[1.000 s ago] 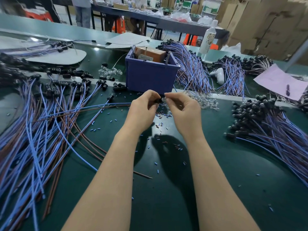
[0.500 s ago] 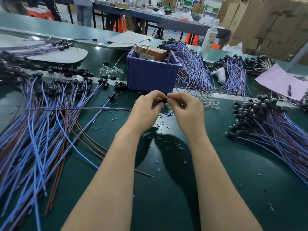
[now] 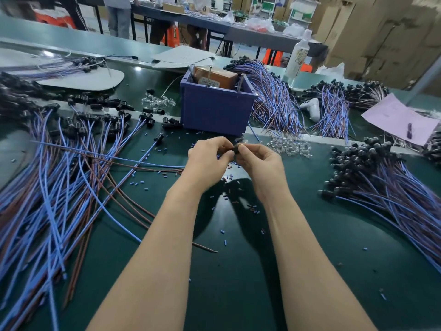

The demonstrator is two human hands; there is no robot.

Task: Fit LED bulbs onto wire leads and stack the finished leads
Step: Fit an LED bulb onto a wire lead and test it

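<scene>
My left hand (image 3: 207,156) and my right hand (image 3: 259,161) meet above the green table, fingertips pinched together on one small black socket (image 3: 236,148) of a wire lead. Its blue and brown wires (image 3: 133,161) trail off to the left from under my left hand. The bulb itself is hidden between my fingers. Loose clear LED bulbs (image 3: 290,146) lie in a small heap just right of my hands. Unfitted leads (image 3: 59,177) spread over the left of the table. A stack of leads with black sockets (image 3: 386,177) lies at the right.
A blue plastic bin (image 3: 216,108) holding a brown box stands just behind my hands. More lead bundles (image 3: 274,96) lie behind it, with a second bulb heap (image 3: 158,101) at its left. Tiny blue and brown sleeve bits (image 3: 229,187) litter the green table (image 3: 310,247). A pink sheet (image 3: 398,118) lies far right.
My hands have stayed pinched together on the socket, with only slight finger movement. The lead's wires on the left have shifted a little.
</scene>
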